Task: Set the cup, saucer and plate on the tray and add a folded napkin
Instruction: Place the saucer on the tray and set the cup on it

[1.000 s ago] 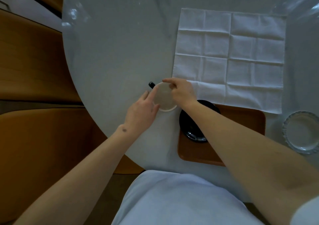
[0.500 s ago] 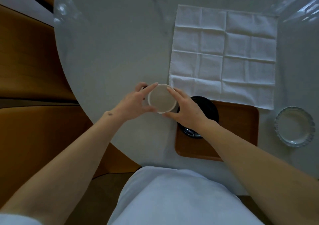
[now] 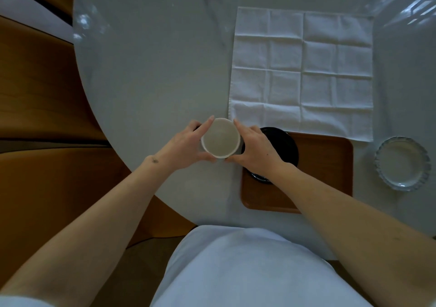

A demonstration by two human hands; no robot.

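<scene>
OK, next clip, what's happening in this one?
A person is holding a white cup between the left hand and right hand, just left of a wooden tray. A black saucer already sits on the tray. The napkin lies unfolded on the table, and the scalloped plate waits beside the tray.

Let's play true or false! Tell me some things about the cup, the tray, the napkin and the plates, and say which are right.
1. Both the left hand and right hand hold the round white cup. True.
2. The white cloth napkin is folded small. False: it lies spread open.
3. The black saucer sits on the brown wooden tray. True.
4. The pale scalloped plate is on the tray. False: it sits on the table, right of it.
</scene>
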